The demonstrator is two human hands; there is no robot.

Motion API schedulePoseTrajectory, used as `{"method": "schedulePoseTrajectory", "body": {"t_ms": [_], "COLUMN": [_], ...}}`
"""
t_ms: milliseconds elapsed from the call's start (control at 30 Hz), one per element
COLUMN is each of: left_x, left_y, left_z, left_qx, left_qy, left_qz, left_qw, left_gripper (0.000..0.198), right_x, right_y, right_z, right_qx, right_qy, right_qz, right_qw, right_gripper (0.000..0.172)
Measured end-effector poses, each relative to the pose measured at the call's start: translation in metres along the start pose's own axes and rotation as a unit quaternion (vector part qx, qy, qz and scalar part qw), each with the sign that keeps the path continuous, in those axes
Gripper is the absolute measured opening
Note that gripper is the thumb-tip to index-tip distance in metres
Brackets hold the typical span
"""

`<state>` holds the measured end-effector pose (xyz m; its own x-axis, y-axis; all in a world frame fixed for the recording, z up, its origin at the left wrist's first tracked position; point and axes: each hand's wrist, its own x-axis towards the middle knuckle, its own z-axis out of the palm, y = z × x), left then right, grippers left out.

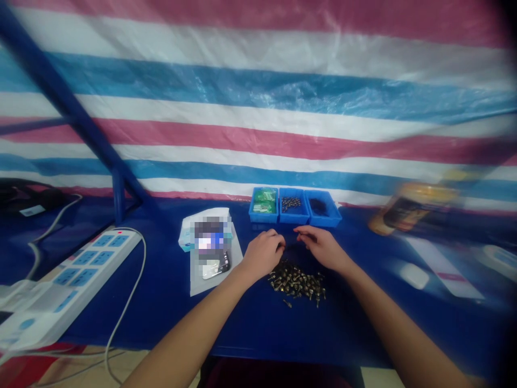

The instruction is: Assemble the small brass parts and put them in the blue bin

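Observation:
A heap of small brass-coloured metal pieces lies on the dark blue table, with a loose piece in front of it. Over the heap's far left side, my left hand is closed with curled fingers; what they hold is hidden. My right hand, just across a small gap, pinches thumb and fingers together; anything in them is too small to name. Beyond both hands stand three blue bins: the left bin holds green packets, the middle bin small metal pieces, the right bin dark fine items.
Left of my hands, a tissue-like box and a phone lie by a white sheet. A power strip with a cable sits far left. A blurred jar and white box are right. Striped sheeting hangs behind.

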<state>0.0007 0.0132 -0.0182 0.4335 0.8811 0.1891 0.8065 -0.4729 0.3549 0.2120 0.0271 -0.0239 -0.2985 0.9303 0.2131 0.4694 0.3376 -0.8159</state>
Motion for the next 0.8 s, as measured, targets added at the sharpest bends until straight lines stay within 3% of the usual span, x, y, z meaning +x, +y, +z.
{"method": "schedulePoseTrajectory", "body": {"t_ms": [200,500,800], "left_x": [0.000,0.003,0.003], "left_y": [-0.002,0.001,0.003], "left_z": [0.000,-0.004,-0.006], "left_qx": [-0.012,-0.029,-0.073], "left_qy": [0.007,0.047,0.082], "left_qz": [0.000,-0.009,0.005], "left_qw": [1.000,0.998,0.994], "left_gripper": [0.016,0.013,0.018], "right_x": [0.000,-0.004,-0.001], "right_y": [-0.010,-0.020,-0.011], "right_z": [0.001,0.000,0.009], "right_qx": [0.095,-0.043,0.009], "right_qy": [0.024,0.054,0.049], "right_qz": [0.065,0.045,0.015], "right_qw": [0.993,0.997,0.999], "right_gripper": [0.022,0.048,0.026]}}
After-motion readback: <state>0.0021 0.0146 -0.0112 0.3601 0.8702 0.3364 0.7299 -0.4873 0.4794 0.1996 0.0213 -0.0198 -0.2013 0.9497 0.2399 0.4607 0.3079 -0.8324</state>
